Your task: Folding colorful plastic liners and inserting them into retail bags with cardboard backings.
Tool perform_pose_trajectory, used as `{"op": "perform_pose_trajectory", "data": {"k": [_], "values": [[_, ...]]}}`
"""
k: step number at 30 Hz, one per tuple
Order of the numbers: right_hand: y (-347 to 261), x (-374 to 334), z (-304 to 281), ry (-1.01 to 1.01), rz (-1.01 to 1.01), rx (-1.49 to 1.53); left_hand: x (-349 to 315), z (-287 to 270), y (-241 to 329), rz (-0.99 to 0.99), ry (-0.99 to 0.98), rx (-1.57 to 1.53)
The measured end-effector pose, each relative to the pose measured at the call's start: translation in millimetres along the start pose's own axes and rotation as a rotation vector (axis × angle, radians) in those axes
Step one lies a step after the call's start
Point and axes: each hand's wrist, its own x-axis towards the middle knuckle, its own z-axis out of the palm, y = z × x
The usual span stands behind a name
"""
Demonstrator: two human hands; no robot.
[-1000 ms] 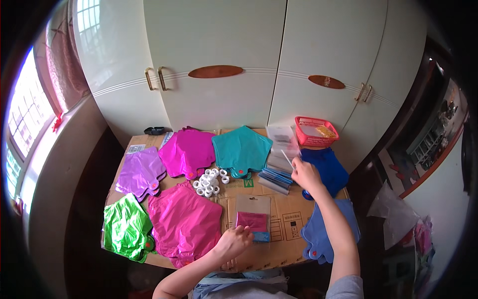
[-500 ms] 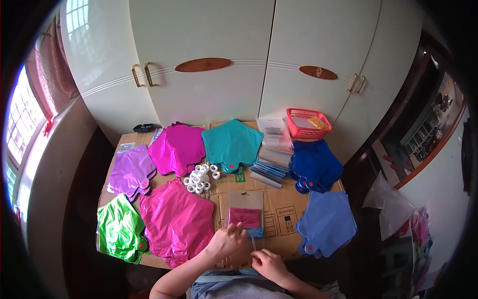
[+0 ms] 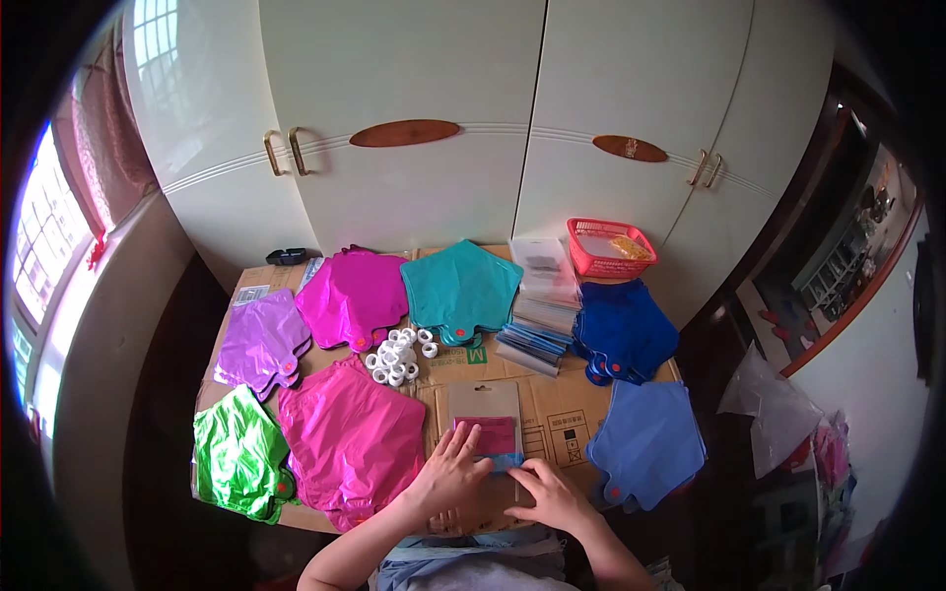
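Note:
A clear flat packet (image 3: 483,399) with a hang hole lies on the cardboard in front of me, with a folded magenta foil piece (image 3: 496,438) inside and a blue band at its lower end. My left hand (image 3: 448,476) rests on the packet's lower left, fingers stretched out flat over the magenta foil. At the packet's lower right corner is my right hand (image 3: 552,497), its index finger reaching the blue band and its thumb set apart below. A thin pale strip shows faintly near those fingers; I cannot tell whether they touch it.
Stacks of flat foil balloons ring the cardboard (image 3: 448,369): green (image 3: 236,453), pink (image 3: 350,438), lilac (image 3: 261,340), magenta (image 3: 353,295), teal (image 3: 461,288), dark blue (image 3: 628,330), light blue (image 3: 647,438). White rolls (image 3: 394,355), packets (image 3: 532,345) and a pink basket (image 3: 611,261) stand farther back.
My left hand has gone from closed fingers at the packet's lower end to lying flat on it. My right hand has moved up and right to the packet's corner, its fingers spreading.

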Motion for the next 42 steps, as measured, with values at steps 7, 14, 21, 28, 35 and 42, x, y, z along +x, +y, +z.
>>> {"op": "perform_pose_trajectory", "data": {"k": [7, 14, 21, 28, 35, 42], "values": [[17, 2, 8, 0.074, -0.005, -0.015, -2, 16, -6, -0.021, -0.038, 0.024], [22, 19, 15, 0.160, 0.091, 0.084, 2, 10, -2, -0.028, -0.103, 0.093], [25, 23, 5, 0.099, 0.054, 0.158, 2, 10, -2, -0.032, -0.113, 0.086], [22, 24, 3, 0.056, -0.027, 0.034, 1, 10, -2, -0.025, -0.088, 0.090], [34, 70, -4, 0.131, -0.187, -0.138, 8, 2, -2, -0.042, -0.096, 0.070], [35, 71, 11, 0.092, -0.245, -0.529, 15, 0, 9, -0.161, -0.146, 0.222]]}}
